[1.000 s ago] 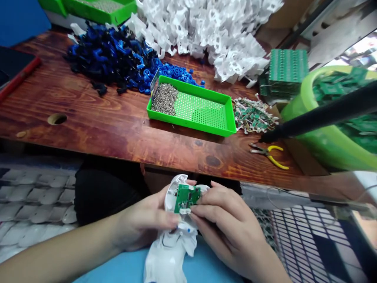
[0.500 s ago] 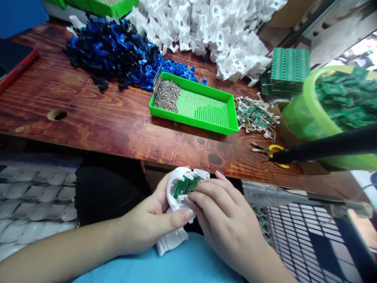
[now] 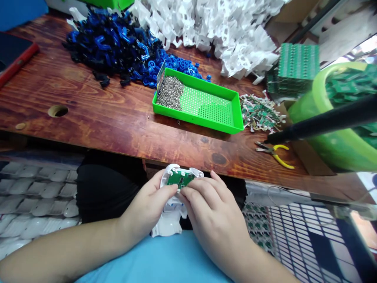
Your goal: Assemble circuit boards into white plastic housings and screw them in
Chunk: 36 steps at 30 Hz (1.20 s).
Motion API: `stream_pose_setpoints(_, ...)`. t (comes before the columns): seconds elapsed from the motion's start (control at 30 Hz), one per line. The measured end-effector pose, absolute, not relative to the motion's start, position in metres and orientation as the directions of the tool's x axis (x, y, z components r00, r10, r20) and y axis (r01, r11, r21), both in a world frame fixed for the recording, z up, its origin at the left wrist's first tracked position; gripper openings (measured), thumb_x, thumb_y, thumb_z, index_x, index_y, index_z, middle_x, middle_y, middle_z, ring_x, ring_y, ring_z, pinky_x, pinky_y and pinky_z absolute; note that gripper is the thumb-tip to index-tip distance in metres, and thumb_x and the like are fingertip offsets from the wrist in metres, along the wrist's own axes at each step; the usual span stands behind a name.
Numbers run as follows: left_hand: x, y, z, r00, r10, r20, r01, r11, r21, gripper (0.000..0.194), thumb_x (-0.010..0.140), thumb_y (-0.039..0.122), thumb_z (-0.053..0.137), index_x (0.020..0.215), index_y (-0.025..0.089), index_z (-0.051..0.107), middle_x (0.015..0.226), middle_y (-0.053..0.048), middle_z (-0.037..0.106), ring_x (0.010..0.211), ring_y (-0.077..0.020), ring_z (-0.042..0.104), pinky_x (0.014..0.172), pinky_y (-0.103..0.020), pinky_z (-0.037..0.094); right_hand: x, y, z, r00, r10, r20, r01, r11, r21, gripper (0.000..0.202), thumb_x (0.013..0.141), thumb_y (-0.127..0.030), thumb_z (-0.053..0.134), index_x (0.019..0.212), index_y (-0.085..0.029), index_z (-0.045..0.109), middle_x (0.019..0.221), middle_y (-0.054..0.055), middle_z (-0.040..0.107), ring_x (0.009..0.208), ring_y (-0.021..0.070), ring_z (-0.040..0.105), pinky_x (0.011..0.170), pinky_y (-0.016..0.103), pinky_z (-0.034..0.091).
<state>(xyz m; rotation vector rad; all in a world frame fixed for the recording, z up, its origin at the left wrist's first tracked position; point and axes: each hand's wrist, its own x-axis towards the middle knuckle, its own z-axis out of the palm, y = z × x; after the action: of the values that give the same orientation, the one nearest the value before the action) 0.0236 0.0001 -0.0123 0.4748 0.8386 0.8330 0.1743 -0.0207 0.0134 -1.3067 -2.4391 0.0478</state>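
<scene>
Between my hands, just below the table's front edge, is a white plastic housing with its hollow side facing up. A green circuit board sits inside its rounded upper part. My left hand is closed round the housing's left side, its thumb pressing near the board's lower edge. From the right, my right hand grips the housing, with bent fingers over the board's lower right corner. Those fingers cover part of the board, and I cannot see whether they pinch anything small.
A green tray of small screws lies ahead, with yellow-handled pliers to its right. Behind are heaps of blue parts and white housings. A black bar crosses before a green tub of circuit boards.
The housing has turned to lie more level, showing more of the board. My left thumb has moved up from the housing's lower part to the board's edge. The view has shifted slightly.
</scene>
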Motion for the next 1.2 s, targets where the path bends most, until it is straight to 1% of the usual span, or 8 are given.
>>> stream_pose_setpoints(0.17,0.021,-0.002,-0.015,0.403,0.793,-0.457,-0.471,0.608,0.639,0.020,0.085,0.021,0.058,0.105,0.022,0.060,0.093,0.001,0.071,0.086,-0.0167,0.065,0.075,-0.024,0.050,0.184,-0.023,0.011,-0.178,0.845,0.504,0.775,0.436,-0.457,0.036,0.077,-0.016,0.067,0.110,-0.022,0.055,0.103,0.007,0.058,0.103,0.0187,0.054,0.096,0.035,0.045)
stream_pose_setpoints(0.27,0.019,-0.006,-0.016,0.401,0.792,-0.461,-0.445,0.608,0.658,0.019,0.085,0.023,0.059,0.104,0.023,0.058,0.089,0.000,0.070,0.081,-0.0163,0.066,0.069,-0.023,0.051,0.192,-0.021,0.006,0.046,0.985,0.168,0.462,0.128,-0.877,0.039,0.082,-0.025,0.063,0.119,-0.024,0.049,0.111,0.008,0.059,0.102,0.0175,0.059,0.088,0.033,0.051)
stream_pose_setpoints(0.33,0.019,-0.008,-0.017,0.393,0.807,-0.441,-0.396,0.581,0.711,0.021,0.085,0.026,0.061,0.105,0.023,0.057,0.088,0.000,0.069,0.080,-0.0158,0.065,0.070,-0.023,0.052,0.193,-0.018,0.003,-0.050,0.987,-0.153,0.190,-0.141,-0.972,0.034,0.083,-0.032,0.062,0.114,-0.023,0.053,0.106,0.007,0.064,0.091,0.0158,0.064,0.078,0.029,0.055)
stream_pose_setpoints(0.43,0.017,-0.011,-0.017,0.394,0.845,-0.362,-0.318,0.494,0.809,0.024,0.086,0.030,0.060,0.108,0.024,0.056,0.090,0.001,0.068,0.080,-0.0132,0.063,0.074,-0.021,0.051,0.190,-0.015,0.002,-0.148,0.938,-0.314,0.039,-0.311,-0.949,0.026,0.078,-0.031,0.068,0.100,-0.019,0.059,0.089,0.002,0.066,0.076,0.0118,0.063,0.067,0.022,0.052)
stream_pose_setpoints(0.77,0.009,-0.016,-0.013,0.414,0.863,-0.289,-0.040,0.334,0.942,0.026,0.086,0.036,0.057,0.109,0.024,0.054,0.080,0.000,0.063,0.067,-0.0122,0.057,0.063,-0.019,0.049,0.185,-0.014,0.005,-0.132,0.920,-0.369,-0.162,-0.387,-0.908,0.025,0.068,-0.026,0.076,0.072,-0.016,0.052,0.062,-0.006,0.053,0.055,0.0043,0.046,0.052,0.015,0.040)
stream_pose_setpoints(0.97,0.017,-0.006,-0.013,0.365,0.824,-0.434,-0.252,0.536,0.806,0.031,0.084,0.034,0.062,0.113,0.023,0.057,0.100,-0.002,0.068,0.091,-0.0169,0.063,0.077,-0.021,0.049,0.183,-0.009,-0.004,-0.155,0.921,-0.359,-0.110,-0.377,-0.920,0.022,0.075,-0.033,0.069,0.086,-0.017,0.058,0.074,-0.002,0.060,0.064,0.0071,0.054,0.059,0.018,0.048)
stream_pose_setpoints(1.1,0.009,0.000,-0.008,0.461,0.723,-0.515,-0.437,0.690,0.577,0.027,0.082,0.025,0.064,0.109,0.023,0.061,0.098,-0.003,0.069,0.081,-0.0135,0.064,0.069,-0.020,0.050,0.189,-0.010,-0.005,-0.116,0.965,-0.237,0.123,-0.223,-0.967,0.029,0.085,-0.035,0.058,0.110,-0.020,0.055,0.097,0.004,0.064,0.079,0.0119,0.062,0.070,0.024,0.053)
stream_pose_setpoints(1.2,-0.004,0.002,-0.003,0.526,0.659,-0.537,-0.489,0.751,0.443,0.035,0.073,0.019,0.072,0.106,0.022,0.063,0.085,-0.002,0.071,0.067,-0.0115,0.063,0.060,-0.019,0.050,0.194,-0.002,0.003,0.019,0.988,0.151,0.491,0.123,-0.863,0.025,0.087,-0.025,0.056,0.111,-0.022,0.054,0.098,0.004,0.062,0.079,0.0108,0.060,0.070,0.023,0.051)
